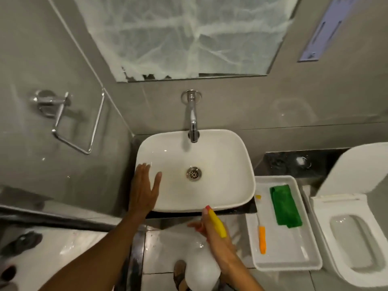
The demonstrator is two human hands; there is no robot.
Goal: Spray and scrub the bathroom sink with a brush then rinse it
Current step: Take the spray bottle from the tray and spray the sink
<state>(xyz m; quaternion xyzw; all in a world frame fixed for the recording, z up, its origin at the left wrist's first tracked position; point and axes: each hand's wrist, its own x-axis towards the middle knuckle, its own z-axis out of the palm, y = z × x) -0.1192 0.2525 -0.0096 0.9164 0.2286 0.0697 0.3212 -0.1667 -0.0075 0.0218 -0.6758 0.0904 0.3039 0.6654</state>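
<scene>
A white rectangular sink (231, 164) sits on a dark counter, with a metal drain (193, 173) in its middle and a chrome tap (192, 120) above its back rim. My left hand (144, 185) rests flat on the sink's left rim, fingers spread, holding nothing. In front of the sink, my right hand (216, 238) grips a clear spray bottle (202, 267) with a yellow head (218, 223) whose nozzle points toward the sink's front edge. An orange-handled brush (262, 240) lies in a white tray (306, 263) to the right.
A folded green cloth (285, 204) lies in the same tray. A white toilet (352, 238) with its lid up stands at the far right. A chrome towel holder (63, 120) hangs on the left wall. A smeared mirror (189, 34) hangs above the tap.
</scene>
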